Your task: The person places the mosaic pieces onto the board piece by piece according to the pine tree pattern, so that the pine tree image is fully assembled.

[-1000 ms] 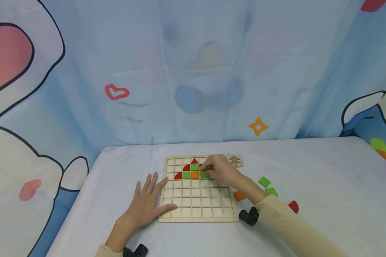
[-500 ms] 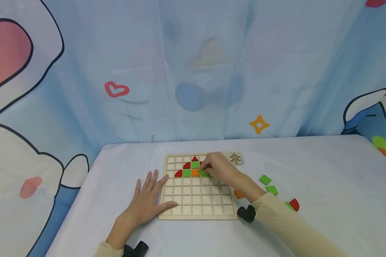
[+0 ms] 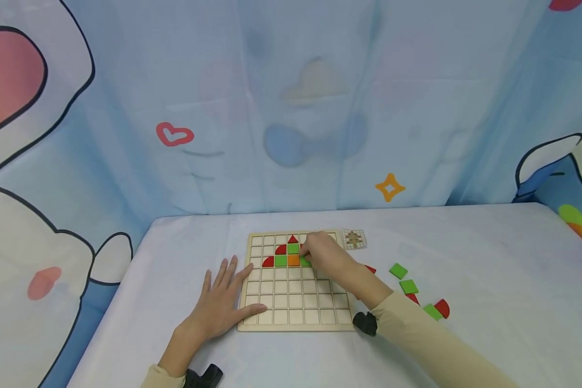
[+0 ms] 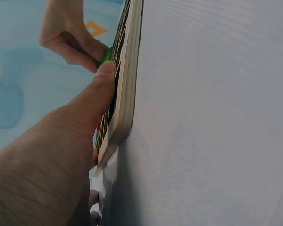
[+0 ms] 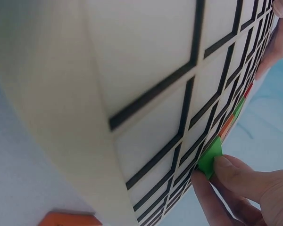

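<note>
A wooden grid board (image 3: 296,302) lies on the white-covered table. My right hand (image 3: 327,256) pinches a green square tile (image 5: 210,160) between thumb and fingers, tilted at a cell beside the orange tile (image 3: 293,260). My left hand (image 3: 218,312) rests with fingers spread at the board's left edge, its thumb (image 4: 104,77) on the rim. Set in the grid are a red triangle (image 3: 293,239), a green square (image 3: 293,248) below it, another green square (image 3: 281,261), and red rounded tiles (image 3: 268,262) at the left. The right hand hides part of the upper-right cells.
A small printed pattern card (image 3: 354,239) lies beyond the board's upper-right corner. Several loose tiles lie to the right, among them a green square (image 3: 398,270) and a red rounded piece (image 3: 443,308). An orange tile (image 5: 68,219) sits near the board's right edge. A blue curtain (image 3: 213,178) hangs behind.
My right hand has shifted slightly left with the green tile. Its forearm also moved left, uncovering red pieces and covering the loose orange tile. My left hand stays in place.
</note>
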`<move>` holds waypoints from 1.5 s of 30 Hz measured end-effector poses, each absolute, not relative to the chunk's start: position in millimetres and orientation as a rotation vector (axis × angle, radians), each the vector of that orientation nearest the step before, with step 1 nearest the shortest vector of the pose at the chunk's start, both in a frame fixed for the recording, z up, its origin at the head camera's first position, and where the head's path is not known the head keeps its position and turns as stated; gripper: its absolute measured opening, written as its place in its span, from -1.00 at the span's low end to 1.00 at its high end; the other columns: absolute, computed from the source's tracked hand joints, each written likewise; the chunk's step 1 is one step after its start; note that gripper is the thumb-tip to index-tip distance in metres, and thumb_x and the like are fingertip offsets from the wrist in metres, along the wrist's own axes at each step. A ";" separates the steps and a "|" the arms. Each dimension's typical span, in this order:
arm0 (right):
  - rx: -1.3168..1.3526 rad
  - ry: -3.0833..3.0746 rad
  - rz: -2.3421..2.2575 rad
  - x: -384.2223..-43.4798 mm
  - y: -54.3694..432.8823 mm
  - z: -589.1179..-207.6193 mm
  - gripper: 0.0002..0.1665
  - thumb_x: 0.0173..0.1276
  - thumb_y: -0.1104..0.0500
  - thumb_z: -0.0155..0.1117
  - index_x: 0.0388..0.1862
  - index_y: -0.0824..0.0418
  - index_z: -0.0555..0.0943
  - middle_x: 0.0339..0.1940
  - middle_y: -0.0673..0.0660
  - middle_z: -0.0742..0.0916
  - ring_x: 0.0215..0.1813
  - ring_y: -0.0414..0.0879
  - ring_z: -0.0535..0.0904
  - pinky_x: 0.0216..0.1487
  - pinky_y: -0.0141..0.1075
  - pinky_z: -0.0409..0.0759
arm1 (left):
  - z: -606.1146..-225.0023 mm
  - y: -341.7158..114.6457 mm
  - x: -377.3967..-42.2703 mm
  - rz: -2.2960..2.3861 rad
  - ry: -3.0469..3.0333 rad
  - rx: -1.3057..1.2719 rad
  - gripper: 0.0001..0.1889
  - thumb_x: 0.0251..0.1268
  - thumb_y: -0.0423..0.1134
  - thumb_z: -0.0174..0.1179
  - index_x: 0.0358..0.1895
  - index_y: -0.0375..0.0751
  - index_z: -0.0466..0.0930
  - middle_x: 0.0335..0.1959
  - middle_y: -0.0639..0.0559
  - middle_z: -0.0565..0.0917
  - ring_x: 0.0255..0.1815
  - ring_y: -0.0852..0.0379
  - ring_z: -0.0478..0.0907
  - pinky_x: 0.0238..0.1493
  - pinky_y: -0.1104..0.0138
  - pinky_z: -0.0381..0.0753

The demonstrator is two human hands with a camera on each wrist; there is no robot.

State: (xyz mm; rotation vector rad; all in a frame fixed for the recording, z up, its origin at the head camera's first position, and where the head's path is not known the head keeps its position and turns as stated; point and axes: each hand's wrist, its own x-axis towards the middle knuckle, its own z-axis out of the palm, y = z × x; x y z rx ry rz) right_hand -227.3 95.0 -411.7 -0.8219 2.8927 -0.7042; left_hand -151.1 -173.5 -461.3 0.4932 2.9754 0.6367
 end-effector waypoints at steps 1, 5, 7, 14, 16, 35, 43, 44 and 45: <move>-0.824 2.901 -0.700 -226.3 94.9 -412.0 -0.81 0.32 0.55 0.38 -0.15 0.43 0.82 -0.12 0.30 0.81 0.01 0.17 0.76 -0.07 -0.23 0.77 | -460.0 -172.8 -151.1 0.629 2.965 0.487 0.00 0.30 0.44 0.22 0.66 -0.08 0.21 0.70 -0.30 0.02 0.72 -0.32 -0.17 0.56 -0.38 -0.27; -0.848 2.931 -0.659 -222.9 94.1 -412.2 -0.84 0.33 0.54 0.39 -0.17 0.43 0.82 -0.15 0.30 0.80 -0.02 0.16 0.76 -0.08 -0.22 0.77 | -455.7 -171.2 -151.4 0.590 2.936 0.471 0.00 0.32 0.43 0.20 0.67 -0.07 0.18 0.71 -0.29 -0.01 0.72 -0.30 -0.20 0.57 -0.37 -0.27; -0.839 2.942 -0.645 -222.1 93.9 -412.1 -0.84 0.32 0.53 0.40 -0.17 0.43 0.82 -0.16 0.29 0.79 -0.03 0.15 0.75 -0.09 -0.23 0.77 | -454.8 -170.6 -151.9 0.580 2.931 0.469 -0.01 0.33 0.44 0.19 0.68 -0.05 0.17 0.71 -0.29 -0.01 0.72 -0.30 -0.21 0.57 -0.36 -0.27; -0.804 2.939 -0.680 -219.1 92.6 -414.5 -0.84 0.29 0.57 0.40 -0.21 0.46 0.82 -0.19 0.29 0.77 -0.04 0.14 0.73 -0.11 -0.27 0.76 | -455.4 -172.5 -150.9 0.591 2.909 0.467 -0.01 0.34 0.43 0.19 0.68 -0.03 0.15 0.72 -0.28 -0.04 0.73 -0.30 -0.23 0.57 -0.37 -0.30; -0.813 2.940 -0.690 -218.5 92.3 -415.1 -0.84 0.29 0.58 0.40 -0.21 0.46 0.82 -0.20 0.29 0.76 -0.05 0.13 0.73 -0.12 -0.27 0.76 | -455.1 -173.2 -150.5 0.585 2.908 0.472 -0.01 0.34 0.43 0.19 0.69 -0.03 0.14 0.72 -0.28 -0.05 0.72 -0.30 -0.24 0.57 -0.38 -0.30; -0.580 2.852 -1.030 -183.5 161.2 -412.6 -0.84 0.39 0.35 0.42 -0.08 0.33 0.81 -0.12 0.12 0.80 -0.10 0.01 0.69 -0.04 -0.11 0.71 | -460.5 -175.7 -148.6 0.650 2.941 0.485 0.00 0.29 0.43 0.23 0.66 -0.07 0.21 0.71 -0.30 0.01 0.72 -0.32 -0.17 0.56 -0.38 -0.28; -0.668 2.852 -0.899 -161.8 203.7 -421.6 -0.76 0.18 0.41 0.59 -0.16 0.22 0.84 -0.22 -0.08 0.73 -0.18 -0.13 0.58 -0.14 -0.28 0.67 | -457.5 -184.1 -150.3 0.599 2.914 0.449 0.01 0.32 0.45 0.19 0.69 -0.03 0.15 0.72 -0.27 -0.05 0.73 -0.29 -0.25 0.57 -0.36 -0.35; -0.672 2.850 -0.880 -160.2 206.0 -422.1 -0.73 0.17 0.41 0.59 -0.15 0.20 0.84 -0.22 -0.09 0.71 -0.17 -0.13 0.57 -0.13 -0.27 0.67 | -457.2 -185.2 -150.7 0.596 2.908 0.443 0.01 0.33 0.45 0.19 0.69 -0.03 0.13 0.73 -0.25 -0.07 0.73 -0.28 -0.26 0.58 -0.35 -0.37; -0.673 2.853 -0.856 -159.0 207.5 -422.4 -0.71 0.16 0.42 0.60 -0.14 0.18 0.84 -0.21 -0.10 0.70 -0.15 -0.13 0.56 -0.12 -0.26 0.67 | -457.0 -185.8 -150.9 0.599 2.906 0.444 0.01 0.33 0.45 0.18 0.69 -0.02 0.13 0.73 -0.25 -0.08 0.73 -0.28 -0.27 0.57 -0.35 -0.37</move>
